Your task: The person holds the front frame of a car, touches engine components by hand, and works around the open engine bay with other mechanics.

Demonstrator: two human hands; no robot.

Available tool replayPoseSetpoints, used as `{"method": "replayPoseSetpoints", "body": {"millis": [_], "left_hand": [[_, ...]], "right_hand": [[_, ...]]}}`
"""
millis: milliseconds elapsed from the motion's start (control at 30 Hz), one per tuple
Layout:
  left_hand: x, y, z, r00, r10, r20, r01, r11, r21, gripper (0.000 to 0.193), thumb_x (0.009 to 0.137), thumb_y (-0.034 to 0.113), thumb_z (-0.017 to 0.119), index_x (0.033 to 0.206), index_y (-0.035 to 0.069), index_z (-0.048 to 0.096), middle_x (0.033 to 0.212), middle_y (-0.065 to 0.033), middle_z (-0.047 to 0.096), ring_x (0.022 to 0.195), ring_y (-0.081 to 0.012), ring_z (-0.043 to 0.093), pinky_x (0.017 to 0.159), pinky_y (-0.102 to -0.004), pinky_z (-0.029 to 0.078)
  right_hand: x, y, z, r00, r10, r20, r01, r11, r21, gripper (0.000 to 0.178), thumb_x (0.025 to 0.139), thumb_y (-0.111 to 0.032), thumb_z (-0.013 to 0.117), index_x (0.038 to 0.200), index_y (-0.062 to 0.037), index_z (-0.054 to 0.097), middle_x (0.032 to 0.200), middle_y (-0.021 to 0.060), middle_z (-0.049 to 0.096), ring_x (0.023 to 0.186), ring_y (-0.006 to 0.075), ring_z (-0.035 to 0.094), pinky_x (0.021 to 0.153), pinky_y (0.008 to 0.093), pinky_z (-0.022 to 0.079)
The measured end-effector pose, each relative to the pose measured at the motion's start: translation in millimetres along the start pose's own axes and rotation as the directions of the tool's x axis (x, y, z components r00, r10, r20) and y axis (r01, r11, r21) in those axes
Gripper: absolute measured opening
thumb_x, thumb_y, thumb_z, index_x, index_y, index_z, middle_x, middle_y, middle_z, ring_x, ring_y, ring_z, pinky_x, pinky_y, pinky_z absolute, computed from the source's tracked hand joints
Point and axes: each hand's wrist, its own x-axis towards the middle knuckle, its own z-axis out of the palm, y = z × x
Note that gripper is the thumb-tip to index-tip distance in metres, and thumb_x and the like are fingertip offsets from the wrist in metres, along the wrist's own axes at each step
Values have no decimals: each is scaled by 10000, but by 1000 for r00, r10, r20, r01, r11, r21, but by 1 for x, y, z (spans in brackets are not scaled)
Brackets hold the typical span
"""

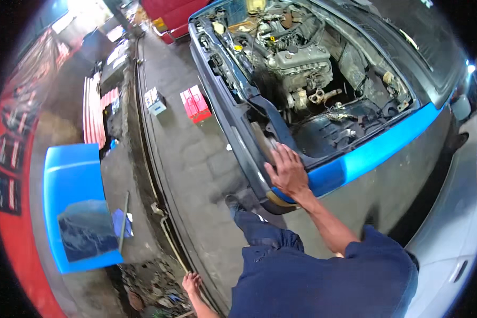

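My right hand [288, 170] lies on the front corner of a blue car [376, 148], its fingers extended over the body edge beside the headlight opening. The hood is absent from the car, so the engine bay shows its engine [302, 57], hoses and loose-looking wiring. Low in the picture, my left hand [193, 283] hangs at my side with its fingers loosely apart. It overlaps the end of a thin yellowish pipe [170, 243] along the floor channel; I see no clear grip on it.
A blue panel [71, 175] with a dark patch lies at left. On the floor stand a red-and-white box [196, 104] and a battery-like box [155, 100]. Corrugated sheets [91, 111] lie beyond the channel. A pale car [456, 212] stands close on my right, a red vehicle [172, 16] ahead.
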Motion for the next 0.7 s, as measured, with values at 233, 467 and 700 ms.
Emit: {"method": "replayPoseSetpoints", "body": {"millis": [233,467,700], "left_hand": [[131,169,89,949,67,308,-122,979,162,320,971,147,551,1258,9,527,951,-124,652,777,-226,686,580,-329,583],[234,257,181,900,-200,386,68,942,329,105,961,61,474,1040,15,527,745,-66,533,572,-175,529,446,-281,445],[336,349,277,831,-194,522,-86,882,464,224,975,123,507,1158,1,549,863,-112,664,696,-231,690,570,-330,585]], "right_hand": [[10,-15,-1,983,183,13,-182,982,-45,476,908,-310,608,1240,25,546,1303,187,544,1234,327,495,1024,424,408],[23,-21,2,855,484,-186,-500,865,-45,447,897,-219,625,1255,32,533,1246,201,578,1147,373,547,982,436,443],[127,-47,46,659,659,-363,-684,725,76,340,951,-199,558,1222,6,559,1263,182,563,1169,360,516,1017,433,395]]}}
